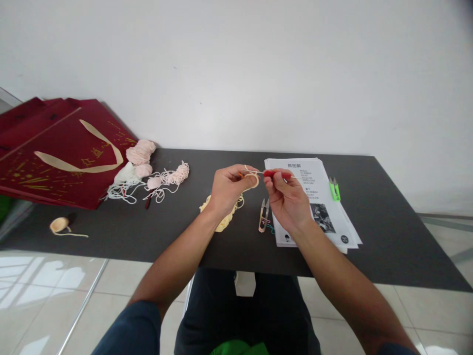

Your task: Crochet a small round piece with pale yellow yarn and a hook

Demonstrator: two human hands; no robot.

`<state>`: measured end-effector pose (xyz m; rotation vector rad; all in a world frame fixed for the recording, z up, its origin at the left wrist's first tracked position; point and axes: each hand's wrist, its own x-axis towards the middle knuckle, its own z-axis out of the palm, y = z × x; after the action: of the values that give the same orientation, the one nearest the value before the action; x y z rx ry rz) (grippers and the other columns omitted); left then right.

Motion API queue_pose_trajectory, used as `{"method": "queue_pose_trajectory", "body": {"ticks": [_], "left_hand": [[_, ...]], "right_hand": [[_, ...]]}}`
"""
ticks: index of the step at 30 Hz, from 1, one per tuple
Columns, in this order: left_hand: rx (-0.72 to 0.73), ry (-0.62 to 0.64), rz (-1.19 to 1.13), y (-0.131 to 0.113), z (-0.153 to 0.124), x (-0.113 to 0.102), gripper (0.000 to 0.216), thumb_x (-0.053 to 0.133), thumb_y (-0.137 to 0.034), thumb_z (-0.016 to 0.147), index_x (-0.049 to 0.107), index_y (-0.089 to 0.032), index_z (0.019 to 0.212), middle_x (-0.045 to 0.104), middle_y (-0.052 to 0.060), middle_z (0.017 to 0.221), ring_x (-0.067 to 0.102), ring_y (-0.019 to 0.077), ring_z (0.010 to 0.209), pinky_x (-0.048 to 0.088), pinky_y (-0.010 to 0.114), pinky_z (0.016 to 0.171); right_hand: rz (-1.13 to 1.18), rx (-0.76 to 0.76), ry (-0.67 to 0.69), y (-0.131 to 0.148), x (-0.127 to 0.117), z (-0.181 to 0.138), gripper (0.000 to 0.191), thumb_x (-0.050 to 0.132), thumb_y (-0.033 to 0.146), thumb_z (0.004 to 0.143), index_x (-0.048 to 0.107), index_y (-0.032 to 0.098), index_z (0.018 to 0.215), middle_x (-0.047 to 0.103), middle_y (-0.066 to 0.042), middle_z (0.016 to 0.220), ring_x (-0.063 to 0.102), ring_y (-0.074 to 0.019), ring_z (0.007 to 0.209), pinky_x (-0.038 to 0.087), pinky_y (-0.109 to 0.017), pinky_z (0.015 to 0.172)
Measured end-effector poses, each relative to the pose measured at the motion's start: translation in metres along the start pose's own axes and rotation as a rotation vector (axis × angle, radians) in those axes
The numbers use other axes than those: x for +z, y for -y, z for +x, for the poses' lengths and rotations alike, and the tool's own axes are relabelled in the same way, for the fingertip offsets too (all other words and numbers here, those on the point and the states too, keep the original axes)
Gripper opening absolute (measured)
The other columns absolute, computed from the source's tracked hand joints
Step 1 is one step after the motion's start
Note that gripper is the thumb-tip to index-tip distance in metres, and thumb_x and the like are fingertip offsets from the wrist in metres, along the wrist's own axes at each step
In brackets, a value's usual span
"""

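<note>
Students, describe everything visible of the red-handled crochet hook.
The red-handled crochet hook has a thin, metallic-looking shaft beyond both ends of its grip. Held roughly level in the right hand, above the dark tabletop, it points toward the cream crocheted piece in the left hand. Whether it touches that piece is unclear.

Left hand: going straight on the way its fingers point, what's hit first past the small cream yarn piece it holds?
Ahead of the left hand: probably the slim red-handled metal tool, then the bare right hand gripping it. Depth is unclear in this single view.
</note>
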<state>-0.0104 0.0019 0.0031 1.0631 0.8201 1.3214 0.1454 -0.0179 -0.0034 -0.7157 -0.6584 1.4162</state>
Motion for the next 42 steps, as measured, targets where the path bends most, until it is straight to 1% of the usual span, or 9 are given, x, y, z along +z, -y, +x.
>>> {"method": "queue_pose_trajectory", "body": {"ticks": [5, 9, 13, 18, 22, 25, 30, 35, 42], "left_hand": [[0.029, -0.074, 0.064, 0.003, -0.001, 0.003, 0.032, 0.086, -0.021, 0.071, 0.082, -0.021, 0.103, 0.072, -0.001, 0.079, 0.061, 0.0095, 0.067, 0.048, 0.023, 0.065], [0.053, -0.085, 0.045, 0.004, -0.001, 0.005, 0.048, 0.082, -0.014, 0.071, 0.078, -0.023, 0.118, 0.069, -0.004, 0.078, 0.061, 0.0073, 0.067, 0.049, 0.022, 0.066], [0.037, -0.111, 0.042, 0.004, -0.002, 0.007, 0.058, 0.080, -0.012, 0.071, 0.074, -0.022, 0.128, 0.070, -0.004, 0.079, 0.063, 0.0076, 0.065, 0.049, 0.022, 0.064], [0.029, -0.140, 0.066, 0.002, -0.003, 0.009, 0.058, 0.079, -0.011, 0.070, 0.074, -0.020, 0.127, 0.071, -0.003, 0.080, 0.063, 0.0077, 0.064, 0.049, 0.022, 0.063], [0.031, -0.152, 0.077, 0.000, -0.004, 0.011, 0.062, 0.080, -0.013, 0.070, 0.071, -0.020, 0.131, 0.073, -0.002, 0.082, 0.064, 0.0088, 0.066, 0.050, 0.023, 0.063], [0.029, -0.154, 0.079, -0.001, -0.005, 0.012, 0.063, 0.081, -0.014, 0.071, 0.070, -0.020, 0.133, 0.072, -0.003, 0.081, 0.063, 0.0085, 0.066, 0.049, 0.023, 0.063], [0.097, -0.162, 0.085, -0.003, -0.007, 0.013, 0.054, 0.081, -0.014, 0.072, 0.073, -0.020, 0.125, 0.069, -0.003, 0.078, 0.060, 0.0086, 0.065, 0.046, 0.023, 0.061], [0.143, -0.184, 0.075, -0.003, -0.007, 0.012, 0.050, 0.081, -0.012, 0.072, 0.074, -0.022, 0.120, 0.066, -0.004, 0.078, 0.058, 0.0086, 0.064, 0.046, 0.024, 0.060], [0.169, -0.194, 0.082, -0.003, -0.007, 0.011, 0.048, 0.083, -0.014, 0.073, 0.074, -0.022, 0.120, 0.065, -0.004, 0.078, 0.056, 0.0089, 0.065, 0.046, 0.024, 0.061]], "right_hand": [[-0.016, -0.047, -0.007, -0.006, 0.005, -0.004, 0.018, 0.090, 0.034, 0.079, 0.077, 0.025, 0.087, 0.082, 0.004, 0.092, 0.077, -0.0062, 0.078, 0.068, -0.015, 0.079], [-0.039, -0.061, -0.019, -0.012, 0.005, -0.006, 0.015, 0.088, 0.033, 0.083, 0.076, 0.025, 0.090, 0.083, 0.004, 0.092, 0.078, -0.0061, 0.081, 0.067, -0.014, 0.081], [-0.043, -0.066, -0.028, -0.014, 0.007, -0.007, 0.014, 0.086, 0.032, 0.084, 0.077, 0.025, 0.090, 0.083, 0.003, 0.092, 0.078, -0.0069, 0.080, 0.067, -0.016, 0.080], [-0.074, -0.117, -0.004, -0.011, 0.010, -0.008, 0.014, 0.086, 0.032, 0.084, 0.077, 0.025, 0.090, 0.083, 0.003, 0.090, 0.077, -0.0074, 0.076, 0.067, -0.018, 0.077], [-0.117, -0.151, -0.004, -0.010, 0.011, -0.009, 0.013, 0.085, 0.033, 0.085, 0.076, 0.025, 0.091, 0.082, 0.002, 0.090, 0.076, -0.0099, 0.075, 0.067, -0.023, 0.076], [-0.117, -0.178, -0.013, -0.008, 0.012, -0.009, 0.014, 0.086, 0.032, 0.083, 0.076, 0.024, 0.090, 0.082, 0.001, 0.087, 0.075, -0.0103, 0.073, 0.065, -0.024, 0.073], [-0.131, -0.286, -0.042, -0.006, 0.010, -0.009, 0.016, 0.089, 0.029, 0.080, 0.075, 0.024, 0.087, 0.080, 0.002, 0.087, 0.071, -0.0099, 0.070, 0.059, -0.023, 0.064], [-0.187, -0.398, -0.034, -0.004, 0.004, -0.008, 0.015, 0.085, 0.028, 0.083, 0.071, 0.026, 0.088, 0.076, 0.002, 0.090, 0.067, -0.0101, 0.069, 0.055, -0.025, 0.063], [-0.248, -0.456, -0.050, -0.004, 0.001, -0.008, 0.015, 0.084, 0.029, 0.084, 0.069, 0.027, 0.088, 0.075, 0.002, 0.091, 0.065, -0.0102, 0.068, 0.054, -0.026, 0.062]]}}
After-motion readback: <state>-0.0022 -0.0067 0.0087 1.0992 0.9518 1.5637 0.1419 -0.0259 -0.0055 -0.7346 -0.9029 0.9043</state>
